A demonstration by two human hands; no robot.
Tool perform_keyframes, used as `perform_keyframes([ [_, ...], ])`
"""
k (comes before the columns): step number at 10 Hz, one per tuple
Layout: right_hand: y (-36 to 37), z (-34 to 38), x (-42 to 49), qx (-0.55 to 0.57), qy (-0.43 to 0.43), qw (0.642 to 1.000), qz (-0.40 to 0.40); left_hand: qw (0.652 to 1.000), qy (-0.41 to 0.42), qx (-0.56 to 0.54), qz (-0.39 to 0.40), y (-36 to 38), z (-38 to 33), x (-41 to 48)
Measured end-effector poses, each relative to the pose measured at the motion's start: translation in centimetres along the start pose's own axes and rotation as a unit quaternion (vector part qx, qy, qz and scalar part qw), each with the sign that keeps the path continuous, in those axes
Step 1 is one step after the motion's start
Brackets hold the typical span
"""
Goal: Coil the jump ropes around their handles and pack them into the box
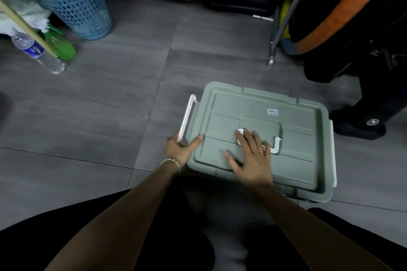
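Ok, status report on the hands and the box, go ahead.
Left hand on white side latch. Right hand flat on lid. Box shut, no jump ropes visible. Nothing obstructing.

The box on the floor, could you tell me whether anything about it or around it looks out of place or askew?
The box looks intact, lid seated flat. Its left white latch is swung out, held by the left hand; the right hand rests on the lid. A water bottle lies tipped on the floor.

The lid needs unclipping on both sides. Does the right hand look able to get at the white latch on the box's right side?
Probably yes: the right hand lies flat on the lid, and nothing lies between it and the right latch.
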State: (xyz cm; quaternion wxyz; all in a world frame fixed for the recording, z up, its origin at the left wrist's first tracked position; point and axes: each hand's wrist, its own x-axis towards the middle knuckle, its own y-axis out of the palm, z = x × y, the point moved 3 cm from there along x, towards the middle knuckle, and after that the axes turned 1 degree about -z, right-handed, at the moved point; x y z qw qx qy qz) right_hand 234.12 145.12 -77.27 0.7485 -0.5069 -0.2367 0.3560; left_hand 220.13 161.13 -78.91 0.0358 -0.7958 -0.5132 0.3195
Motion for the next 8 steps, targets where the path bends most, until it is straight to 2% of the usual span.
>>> perform_keyframes([
  [1,-0.1,0.1,0.3,0.001,0.001,1.0,0.009,0.998,0.053,-0.034,-0.024,0.9,-0.7,-0.9],
  [2,-0.5,-0.6,1.1,-0.003,-0.009,1.0,0.012,0.996,0.068,-0.06,-0.02,1.6,-1.0,-1.2],
  [4,-1.5,-2.5,4.7,-0.021,0.004,1.0,0.02,0.993,0.114,0.019,-0.032,4.3,-4.3,1.2],
  [7,-3.4,-4.6,7.4,-0.033,-0.019,0.995,0.097,0.987,0.081,0.141,0.02,6.7,-6.4,1.8],
  [8,-8.8,-2.3,9.1,0.117,-0.009,0.993,-0.023,0.975,0.116,0.186,0.024,6.0,-8.3,1.5],
])
